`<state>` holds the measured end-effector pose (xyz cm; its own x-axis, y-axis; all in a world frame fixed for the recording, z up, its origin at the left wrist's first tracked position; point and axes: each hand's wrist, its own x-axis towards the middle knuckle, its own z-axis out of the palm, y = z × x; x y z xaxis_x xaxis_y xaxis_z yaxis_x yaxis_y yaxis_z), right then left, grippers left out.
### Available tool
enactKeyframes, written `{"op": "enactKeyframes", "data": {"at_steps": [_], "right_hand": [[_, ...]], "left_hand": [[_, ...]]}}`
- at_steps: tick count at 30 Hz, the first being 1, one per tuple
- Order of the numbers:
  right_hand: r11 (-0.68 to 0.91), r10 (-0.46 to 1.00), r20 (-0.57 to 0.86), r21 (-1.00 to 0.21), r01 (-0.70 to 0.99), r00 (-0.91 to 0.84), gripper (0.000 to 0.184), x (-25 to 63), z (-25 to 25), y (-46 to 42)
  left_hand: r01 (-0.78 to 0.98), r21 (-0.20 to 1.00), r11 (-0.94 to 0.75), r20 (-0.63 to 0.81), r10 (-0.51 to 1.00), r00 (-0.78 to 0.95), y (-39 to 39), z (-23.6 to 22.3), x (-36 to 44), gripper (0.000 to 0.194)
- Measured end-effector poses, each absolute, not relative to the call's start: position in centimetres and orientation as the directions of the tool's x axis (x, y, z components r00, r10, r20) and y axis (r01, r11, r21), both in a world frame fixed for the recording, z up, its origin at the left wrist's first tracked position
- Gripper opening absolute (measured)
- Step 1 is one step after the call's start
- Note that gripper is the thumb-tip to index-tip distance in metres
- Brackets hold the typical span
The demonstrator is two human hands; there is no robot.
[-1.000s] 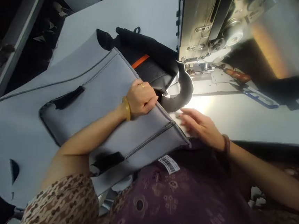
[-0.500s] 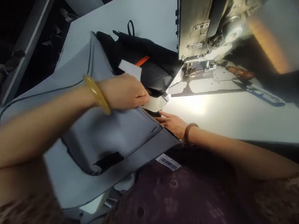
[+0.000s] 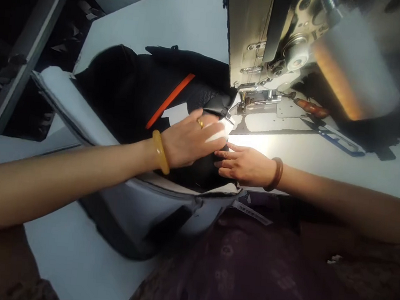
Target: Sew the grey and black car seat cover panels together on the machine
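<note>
A half-sewn black and grey bag [image 3: 120, 96] lies in front of the sewing machine [image 3: 254, 47], its dark inside exposed and an orange strip [image 3: 171, 101] running across it. My left hand [image 3: 197, 138], with a yellow bangle and a ring, is over the black fabric by a white piece [image 3: 175, 115]. Its fingers are blurred, so what they hold is unclear. My right hand [image 3: 247, 166], wearing a brown bangle, rests with extended fingers at the bag's right edge, just below the presser foot [image 3: 242, 102].
Right of the needle area lie a wooden-handled tool [image 3: 312, 107] and blue-handled snips [image 3: 344, 141]. A lamp [image 3: 354, 65] hangs above them. A barcode label [image 3: 252, 213] shows near my lap. Dark shelving [image 3: 29, 60] stands beyond the table's left side.
The grey panel has been folded down toward me, exposing more black fabric and the orange strip. My left hand has moved right, off the panel's edge. My right hand has shifted slightly right.
</note>
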<state>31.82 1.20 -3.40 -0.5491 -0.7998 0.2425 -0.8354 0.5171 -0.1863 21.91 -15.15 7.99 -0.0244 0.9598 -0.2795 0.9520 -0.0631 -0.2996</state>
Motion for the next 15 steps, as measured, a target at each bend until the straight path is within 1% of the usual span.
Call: {"op": "enactKeyframes", "data": {"at_steps": [1, 3, 5, 8, 9, 10, 13, 15], "right_hand": [[0.507, -0.809, 0.243, -0.174, -0.844, -0.535, 0.026, 31.8, -3.6, 1.2], [0.489, -0.817, 0.263, -0.155, -0.858, -0.513, 0.027, 31.7, -4.1, 1.4], [0.485, -0.817, 0.279, -0.141, -0.863, -0.504, 0.029, 31.8, -4.6, 1.7], [0.472, -0.825, 0.275, -0.146, -0.869, -0.494, 0.029, 32.1, -5.0, 1.9], [0.467, -0.825, 0.276, -0.159, -0.870, -0.493, 0.028, 32.2, -5.0, 1.9], [0.460, -0.825, 0.281, -0.173, -0.871, -0.491, 0.027, 32.2, -5.0, 1.9], [0.443, -0.819, 0.304, -0.204, -0.873, -0.486, 0.025, 32.3, -4.7, 1.9], [0.439, -0.813, 0.317, -0.218, -0.872, -0.489, 0.025, 32.3, -4.6, 1.7]], "left_hand": [[0.940, -0.336, -0.063, -0.246, 0.969, -0.023, -14.4, 8.1, 21.6, 0.047], [0.925, -0.377, -0.045, -0.262, 0.963, -0.060, -12.8, 8.1, 21.0, 0.059], [0.922, -0.384, -0.057, -0.357, 0.930, -0.091, -11.3, 7.8, 20.7, 0.063], [0.929, -0.360, -0.086, -0.506, 0.854, -0.117, -9.9, 7.0, 20.6, 0.067], [0.929, -0.360, -0.087, -0.527, 0.841, -0.125, -9.7, 6.8, 20.6, 0.065], [0.926, -0.366, -0.097, -0.534, 0.837, -0.123, -9.7, 6.6, 20.6, 0.058], [0.917, -0.353, -0.188, -0.526, 0.850, -0.029, -9.9, 6.3, 20.1, 0.033], [0.918, -0.327, -0.224, -0.540, 0.842, 0.014, -9.7, 6.1, 19.5, 0.027]]}}
